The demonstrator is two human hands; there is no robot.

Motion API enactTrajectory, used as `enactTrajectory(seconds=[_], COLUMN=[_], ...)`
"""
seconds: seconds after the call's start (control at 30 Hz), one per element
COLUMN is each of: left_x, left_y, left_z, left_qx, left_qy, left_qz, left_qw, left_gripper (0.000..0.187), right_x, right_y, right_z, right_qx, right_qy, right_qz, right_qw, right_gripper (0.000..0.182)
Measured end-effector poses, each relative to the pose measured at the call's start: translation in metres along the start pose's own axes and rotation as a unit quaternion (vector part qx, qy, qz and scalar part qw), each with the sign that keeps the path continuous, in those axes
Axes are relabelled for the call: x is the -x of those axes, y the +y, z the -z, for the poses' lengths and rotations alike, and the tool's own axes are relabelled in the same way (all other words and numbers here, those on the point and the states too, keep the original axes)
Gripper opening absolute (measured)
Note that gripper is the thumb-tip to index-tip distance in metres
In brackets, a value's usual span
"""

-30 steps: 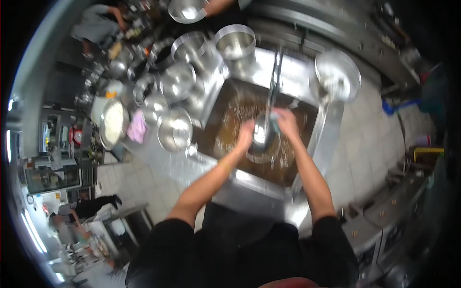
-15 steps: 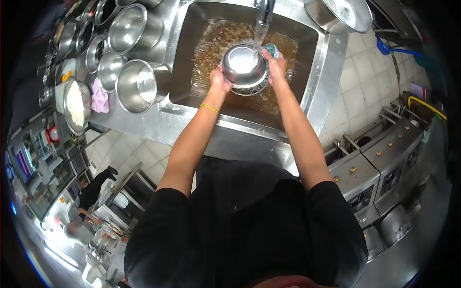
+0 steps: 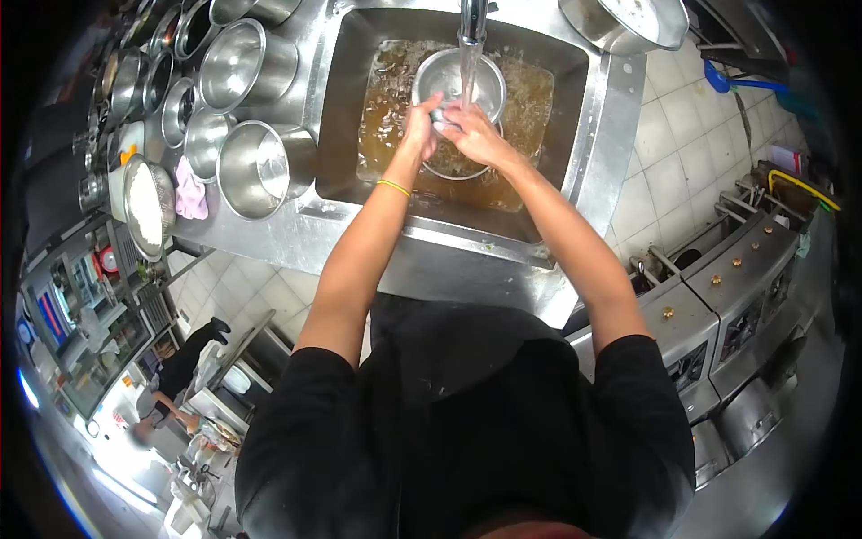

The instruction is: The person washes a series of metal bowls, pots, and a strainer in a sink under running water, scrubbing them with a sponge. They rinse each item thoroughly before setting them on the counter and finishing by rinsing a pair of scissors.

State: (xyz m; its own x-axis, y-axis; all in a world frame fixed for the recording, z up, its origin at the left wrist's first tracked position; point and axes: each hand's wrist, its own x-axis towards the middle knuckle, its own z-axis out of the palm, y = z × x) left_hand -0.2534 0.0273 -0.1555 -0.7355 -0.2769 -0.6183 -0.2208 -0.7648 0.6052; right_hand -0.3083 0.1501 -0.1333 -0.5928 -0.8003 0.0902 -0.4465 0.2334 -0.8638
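Note:
A round metal bowl (image 3: 485,79) faces open side up under the running tap (image 3: 472,22), above brownish water (image 3: 530,135) in the sink (image 3: 561,171). My left hand (image 3: 422,124) grips the bowl at its near left rim, thumb on the inner side. My right hand (image 3: 473,133) reaches over the near part of the bowl, fingers bent toward my left hand; what it holds, if anything, is hidden. Another round metal rim (image 3: 456,175) shows in the water just below the hands.
Metal pots and bowls (image 3: 256,166) crowd the counter (image 3: 278,229) on the left, beside a pink cloth (image 3: 190,190) and a strainer with white contents (image 3: 144,202). A large pot (image 3: 597,27) stands at the sink's right corner. Another person (image 3: 184,373) is far off at lower left.
The bowl has turned from bottom up to open side up. My right hand has moved left from the bowl's right side to its near edge, and the green scrubber is no longer visible.

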Motion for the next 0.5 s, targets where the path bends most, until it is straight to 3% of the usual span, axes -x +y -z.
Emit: enactTrajectory(seconds=[0.03, 0.07, 0.1, 0.13, 0.2, 0.27, 0.3, 0.33, 0.37, 0.43, 0.5], left_x=[0.002, -0.005, -0.007, -0.006, 0.023, 0.046, 0.046, 0.042, 0.043, 0.04, 0.038], left_y=[-0.001, -0.006, -0.013, -0.014, 0.003, 0.008, 0.012, 0.018, 0.029, 0.041, 0.05], left_z=[0.006, 0.025, 0.043, 0.053, 0.034, -0.002, -0.003, 0.002, 0.0, 0.001, -0.005], left_qx=[-0.023, 0.027, -0.033, -0.094, -0.28, -0.114, -0.114, -0.117, -0.117, -0.149, -0.144], left_qy=[0.108, 0.081, 0.1, 0.119, 0.062, 0.031, -0.015, -0.061, -0.087, -0.088, -0.041], left_qz=[-0.011, 0.015, 0.002, -0.011, 0.088, 0.145, 0.174, 0.199, 0.215, 0.174, 0.152], left_qw=[0.994, 0.996, 0.994, 0.988, 0.954, 0.982, 0.978, 0.971, 0.966, 0.969, 0.977], left_gripper=[0.029, 0.027, 0.029, 0.031, 0.037, 0.031, 0.034, 0.038, 0.044, 0.05, 0.051], right_x=[0.0, -0.004, -0.006, -0.006, -0.014, -0.034, -0.045, -0.057, -0.064, -0.072, -0.071], right_y=[0.003, -0.005, -0.018, -0.024, -0.002, 0.015, 0.017, 0.027, 0.017, 0.012, 0.002], right_z=[0.002, 0.016, 0.035, 0.047, 0.056, 0.056, 0.055, 0.04, 0.041, 0.036, 0.047], right_qx=[0.03, 0.028, 0.191, 0.347, 0.393, 0.43, 0.353, 0.23, 0.269, 0.282, 0.325], right_qy=[-0.084, -0.081, -0.189, -0.288, -0.273, -0.051, -0.024, -0.14, -0.153, -0.094, -0.073], right_qz=[0.005, 0.007, 0.026, 0.043, 0.079, 0.275, 0.343, 0.245, 0.343, 0.357, 0.217], right_qw=[0.996, 0.996, 0.963, 0.892, 0.875, 0.858, 0.87, 0.931, 0.887, 0.885, 0.918], right_gripper=[0.028, 0.028, 0.026, 0.024, 0.021, 0.019, 0.02, 0.021, 0.021, 0.022, 0.023])
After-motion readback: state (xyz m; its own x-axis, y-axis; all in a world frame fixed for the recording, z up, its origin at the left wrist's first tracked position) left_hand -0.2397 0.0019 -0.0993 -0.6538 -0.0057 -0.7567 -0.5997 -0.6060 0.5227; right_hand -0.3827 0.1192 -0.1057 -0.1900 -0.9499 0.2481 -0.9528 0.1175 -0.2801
